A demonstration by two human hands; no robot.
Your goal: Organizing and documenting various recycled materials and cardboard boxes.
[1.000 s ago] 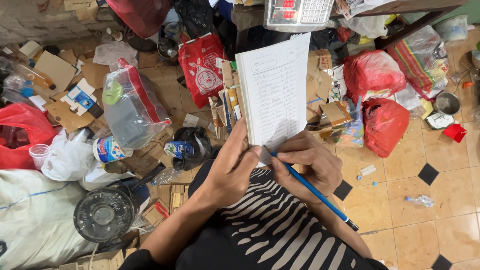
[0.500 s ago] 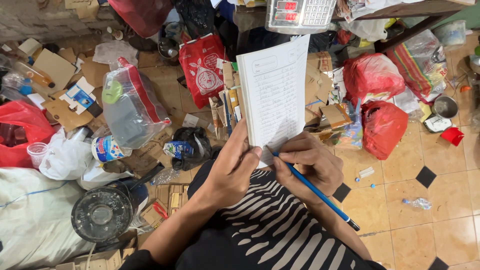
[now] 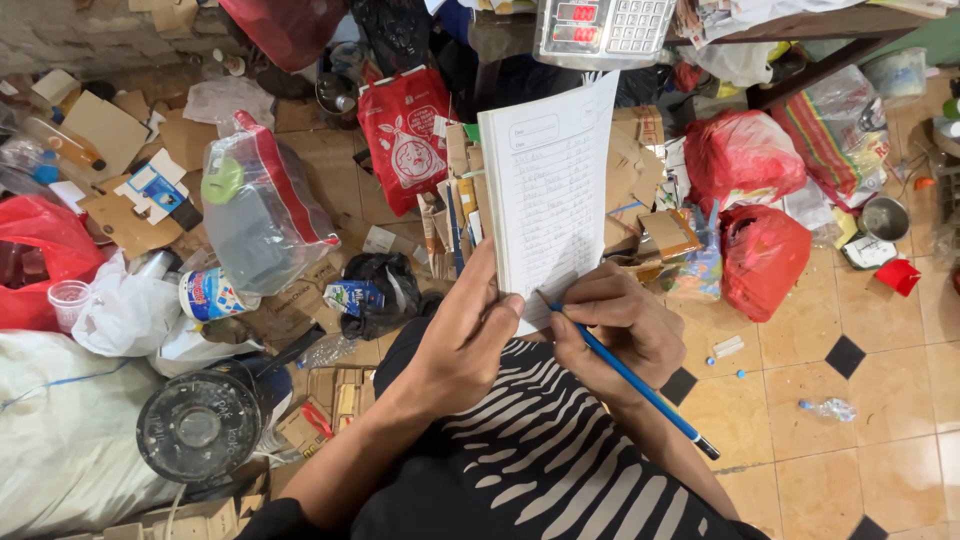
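Note:
A white lined notebook (image 3: pixel 552 190) with handwriting is held upright in front of me. My left hand (image 3: pixel 460 335) grips its lower left edge, thumb on the page. My right hand (image 3: pixel 610 325) holds a blue pen (image 3: pixel 640 385), its tip resting on the bottom of the page. Both forearms rise from my black-and-white striped top at the bottom of the view.
The tiled floor is heaped with scrap: red plastic bags (image 3: pixel 760 200), a red printed bag (image 3: pixel 405 135), a clear zip bag (image 3: pixel 262 215), flattened cardboard (image 3: pixel 105 130), a white sack (image 3: pixel 60 430), a round metal lid (image 3: pixel 198 428). A weighing scale (image 3: pixel 610 30) stands above the notebook.
The right hand with the pen has shifted very slightly along the bottom of the page. The notebook and left hand stay where they were.

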